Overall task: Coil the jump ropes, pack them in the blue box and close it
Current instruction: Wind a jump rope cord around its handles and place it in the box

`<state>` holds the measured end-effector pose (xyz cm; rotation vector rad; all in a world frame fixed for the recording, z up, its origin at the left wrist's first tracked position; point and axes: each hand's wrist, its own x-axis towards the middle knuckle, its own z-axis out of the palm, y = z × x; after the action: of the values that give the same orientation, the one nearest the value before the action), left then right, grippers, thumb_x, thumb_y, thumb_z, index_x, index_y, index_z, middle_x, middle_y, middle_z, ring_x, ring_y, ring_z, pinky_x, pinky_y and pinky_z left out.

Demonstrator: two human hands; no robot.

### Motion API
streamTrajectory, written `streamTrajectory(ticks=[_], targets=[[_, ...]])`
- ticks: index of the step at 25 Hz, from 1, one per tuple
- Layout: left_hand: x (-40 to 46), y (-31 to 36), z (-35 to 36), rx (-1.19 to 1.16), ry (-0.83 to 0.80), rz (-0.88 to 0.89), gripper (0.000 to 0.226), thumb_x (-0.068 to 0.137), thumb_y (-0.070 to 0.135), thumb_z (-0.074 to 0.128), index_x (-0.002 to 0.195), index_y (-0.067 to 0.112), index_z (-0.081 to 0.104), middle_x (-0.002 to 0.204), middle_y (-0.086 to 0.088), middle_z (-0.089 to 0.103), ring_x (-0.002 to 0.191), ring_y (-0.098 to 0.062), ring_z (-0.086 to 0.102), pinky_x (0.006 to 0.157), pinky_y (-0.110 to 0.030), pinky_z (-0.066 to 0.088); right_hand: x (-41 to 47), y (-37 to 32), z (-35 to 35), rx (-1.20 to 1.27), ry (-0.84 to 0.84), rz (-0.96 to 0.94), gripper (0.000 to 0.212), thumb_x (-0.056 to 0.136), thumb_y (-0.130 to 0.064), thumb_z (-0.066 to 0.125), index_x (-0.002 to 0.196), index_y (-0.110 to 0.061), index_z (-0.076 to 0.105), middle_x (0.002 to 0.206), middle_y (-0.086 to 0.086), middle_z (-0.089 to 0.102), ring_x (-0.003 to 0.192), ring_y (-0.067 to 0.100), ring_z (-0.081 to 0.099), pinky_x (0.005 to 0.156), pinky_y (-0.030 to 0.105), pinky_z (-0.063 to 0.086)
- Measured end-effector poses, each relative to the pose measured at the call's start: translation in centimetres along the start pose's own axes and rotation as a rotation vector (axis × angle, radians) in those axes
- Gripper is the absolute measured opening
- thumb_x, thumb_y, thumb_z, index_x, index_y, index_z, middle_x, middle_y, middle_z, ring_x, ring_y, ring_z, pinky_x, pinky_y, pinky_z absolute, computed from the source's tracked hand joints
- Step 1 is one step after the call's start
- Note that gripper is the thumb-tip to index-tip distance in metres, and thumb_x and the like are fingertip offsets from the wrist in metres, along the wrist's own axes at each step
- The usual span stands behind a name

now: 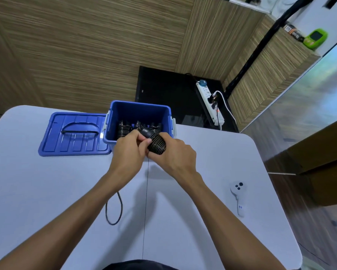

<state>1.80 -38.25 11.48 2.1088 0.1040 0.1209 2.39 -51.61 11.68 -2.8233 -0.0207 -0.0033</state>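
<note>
gripping coiled rope [157, 146], both hands (box [124, 108] seemingly behind)

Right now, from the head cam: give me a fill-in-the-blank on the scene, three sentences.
1. The blue box stands ____, with coiled ropes inside.
2. The lid lies on the table to the ____ of the box.
3. Both the left hand and right hand hold a coiled ____.

Missing: open; left; jump rope

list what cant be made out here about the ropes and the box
- Head view: how many coiled ropes lie in the blue box; its near wall and both hands hide them.
- Free end of the loose rope: the left forearm covers it.
- Box latches: too small.
</note>
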Motion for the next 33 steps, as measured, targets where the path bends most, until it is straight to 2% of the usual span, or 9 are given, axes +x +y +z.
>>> streamTrajectory(ticks=[6, 10, 14, 16, 18, 20, 25, 29, 33], targets=[[-0.8, -1.2, 0.3, 0.093, 0.029, 0.102, 0.007, 0.096, 0.017, 0.055, 0.094, 0.011, 0.053, 0.084, -0.003, 0.064, 0.077, -0.021, 0.061, 0.069, -0.045, 0.053, 1.0, 0.0, -0.2, -0.001, 0.016, 0.007, 0.06, 0.077, -0.072, 0.06, 0.127, -0.039, 0.049, 0.098, -0.004, 0.065, 0.089, 0.024, 0.064, 0.064, 0.029, 0.04], [-1.0, -0.8, 0.1, 0.266, 0.018, 0.197, 0.009, 0.099, 0.014, 0.048, 0.092, 0.009, 0.047, 0.084, -0.002, 0.061, 0.073, -0.019, 0.055, 0.058, -0.032, 0.042, 0.9, 0.1, 0.0, -0.017, 0.009, -0.011, 0.079, 0.081, -0.073, 0.057, 0.149, -0.045, 0.027, 0.113, 0.0, 0.065, 0.097, 0.025, 0.063, 0.069, 0.031, 0.041], [-1.2, -1.1, -0.1, 0.55, 0.1, 0.296, 0.016, 0.1, 0.019, 0.044, 0.085, 0.014, 0.045, 0.071, 0.001, 0.054, 0.062, -0.019, 0.041, 0.047, -0.029, 0.022, 1.2, 0.4, 0.1, 0.003, 0.043, -0.012, 0.075, 0.081, -0.074, 0.057, 0.144, -0.042, 0.033, 0.112, -0.001, 0.066, 0.094, 0.024, 0.064, 0.068, 0.031, 0.044], [-1.0, -1.1, 0.4, 0.283, 0.054, 0.141, 0.025, 0.102, 0.023, 0.038, 0.083, 0.013, 0.05, 0.065, 0.002, 0.053, 0.058, -0.017, 0.043, 0.047, -0.028, 0.026, 1.4, 0.5, 0.1, 0.011, 0.055, -0.008, 0.071, 0.081, -0.071, 0.058, 0.141, -0.04, 0.035, 0.111, -0.002, 0.066, 0.095, 0.024, 0.064, 0.069, 0.031, 0.045], [-0.4, -0.2, 0.3, -0.454, -0.209, -0.218, 0.031, 0.104, 0.028, 0.035, 0.081, 0.014, 0.051, 0.059, 0.005, 0.049, 0.05, -0.01, 0.037, 0.047, -0.021, 0.03, 1.8, 0.4, -0.4, 0.023, 0.061, 0.007, 0.067, 0.084, -0.064, 0.059, 0.141, -0.039, 0.037, 0.11, -0.002, 0.066, 0.096, 0.024, 0.063, 0.068, 0.03, 0.042], [0.0, -0.3, -0.2, -0.81, -0.409, -0.394, 0.031, 0.104, 0.034, 0.036, 0.084, 0.016, 0.052, 0.057, 0.006, 0.041, 0.046, -0.008, 0.028, 0.042, -0.017, 0.026, 1.9, 0.5, -0.9, 0.046, 0.057, 0.002, 0.064, 0.084, -0.062, 0.06, 0.139, -0.039, 0.04, 0.11, -0.003, 0.066, 0.096, 0.023, 0.063, 0.068, 0.03, 0.042], [0.7, -2.2, -0.7, -0.436, -0.409, -0.181, 0.042, 0.099, 0.048, 0.041, 0.075, 0.017, 0.056, 0.058, 0.003, 0.043, 0.053, -0.009, 0.032, 0.049, -0.02, 0.027, 1.2, 1.1, -0.9, 0.182, 0.069, 0.022, 0.055, 0.078, -0.069, 0.063, 0.124, -0.042, 0.052, 0.101, -0.012, 0.068, 0.092, 0.018, 0.064, 0.075, 0.033, 0.053], [0.7, -3.0, -0.3, -0.474, -0.451, -0.287, 0.044, 0.093, 0.057, 0.046, 0.076, 0.019, 0.057, 0.058, 0.005, 0.038, 0.055, -0.011, 0.031, 0.055, -0.024, 0.026, 1.0, 1.3, -0.4, 0.2, 0.078, 0.041, 0.059, 0.076, -0.072, 0.063, 0.125, -0.041, 0.052, 0.101, -0.014, 0.068, 0.093, 0.016, 0.063, 0.075, 0.032, 0.052], [1.2, -4.4, -0.7, -0.594, -0.524, -0.272, 0.037, 0.093, 0.043, 0.054, 0.101, 0.009, 0.066, 0.064, 0.005, 0.048, 0.057, -0.01, 0.032, 0.054, -0.021, 0.029, 0.6, 1.9, -0.6, 0.261, 0.036, 0.037, 0.065, 0.073, -0.074, 0.064, 0.129, -0.044, 0.051, 0.106, -0.017, 0.068, 0.096, 0.012, 0.063, 0.075, 0.029, 0.05]])
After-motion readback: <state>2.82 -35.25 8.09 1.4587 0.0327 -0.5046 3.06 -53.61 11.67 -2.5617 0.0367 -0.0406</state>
